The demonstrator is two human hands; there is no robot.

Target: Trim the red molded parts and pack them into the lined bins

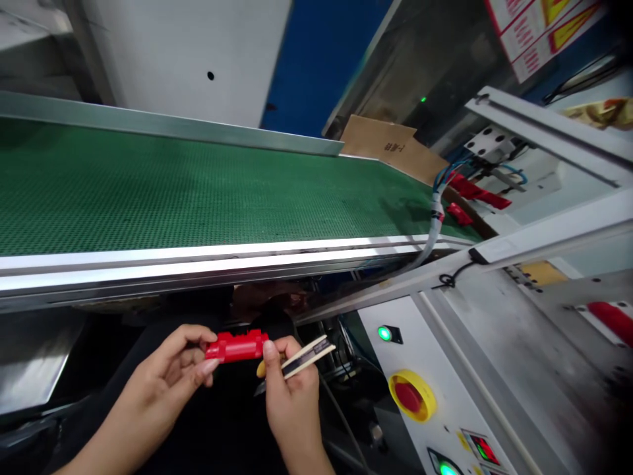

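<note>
My left hand [168,376] pinches a red plastic part [240,347] by its left end, with thumb and fingers closed on it. The part lies roughly level in front of my dark clothing. In my right hand [294,396] is a cream-coloured utility knife [309,356], its handle pointing up and right past the fingers. What looks like its thin blade sticks out below the fist, at lower left. My right thumb reaches the right end of the red part; whether it presses on it I cannot tell.
A green conveyor belt [208,191] with metal rails runs across behind my hands. At its right end are a cardboard sheet [380,142] and red parts [459,214]. To the right stand a control panel with a red-yellow emergency stop [412,396] and a machine frame [554,231].
</note>
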